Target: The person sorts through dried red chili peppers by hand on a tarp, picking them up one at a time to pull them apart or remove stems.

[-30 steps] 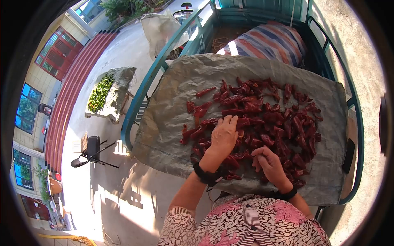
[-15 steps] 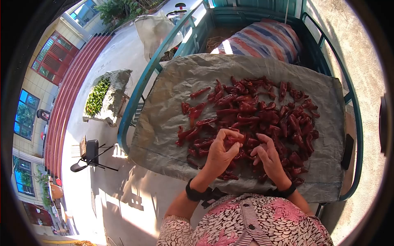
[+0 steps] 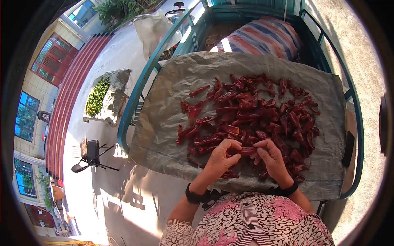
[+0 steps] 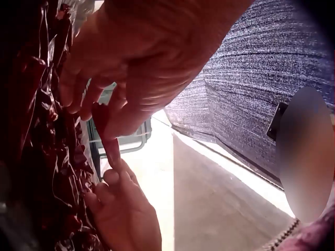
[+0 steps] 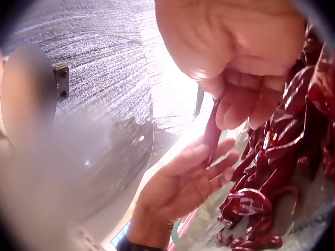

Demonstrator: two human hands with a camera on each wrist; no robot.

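Observation:
One dried red pepper (image 3: 247,151) is stretched between the two hands, low over the pile. My left hand (image 3: 220,159) pinches one end between thumb and fingers, and my right hand (image 3: 272,160) pinches the other end. In the left wrist view the same pepper (image 4: 107,137) runs from the left hand (image 4: 141,68) down to the right hand (image 4: 125,209). The right wrist view shows the pepper (image 5: 212,130) between the right hand (image 5: 235,57) and the left hand (image 5: 180,180). Many red peppers (image 3: 246,106) lie spread on a grey sheet (image 3: 160,106).
The sheet lies over a green metal-railed cart (image 3: 144,82). A striped bundle (image 3: 262,39) rests in the cart bed behind. At the left stand a black folding chair (image 3: 93,151) and a tray of green peppers (image 3: 97,96).
The left hand came back from the pile with a pepper, then moved slightly lower. The right hand's fingers closed on the other end. An orange-red pepper now lies on the pile above the hands.

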